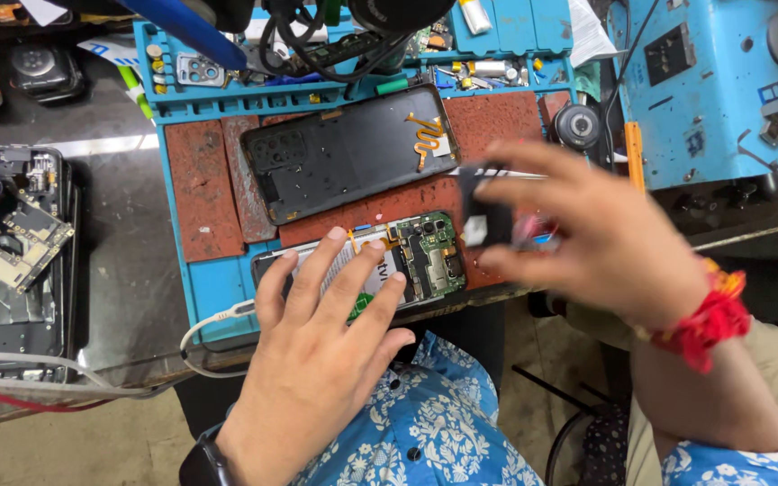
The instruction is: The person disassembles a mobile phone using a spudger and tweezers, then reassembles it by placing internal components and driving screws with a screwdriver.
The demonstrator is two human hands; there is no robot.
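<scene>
We see our left hand [321,337] lying flat, fingers spread wide, on the opened black smartphone with its green circuit board exposed [407,256], which rests along the near edge of the blue silicone repair mat with worn reddish-brown panels [213,283]. The fingertips [338,236] press on the phone's battery area, leaving the circuit board end uncovered to the right. Our right hand [619,238], blurred, hovers just right of the phone and above the mat, its thumb and fingers pinched on a small dark rectangular part [483,220]; we cannot tell exactly what that part is. A red thread band [713,319] circles the right wrist. Farther up the mat lies the detached black plastic back cover with an orange flex strip [353,153], well apart from both hands. A white cable [213,324] runs from the phone's left end off the table edge. To the left sits a second dismantled device with bare boards [20,243], and to the right a blue metal machine [713,81]. Small tools and screws fill the compartments at the mat's far rim [497,67].
</scene>
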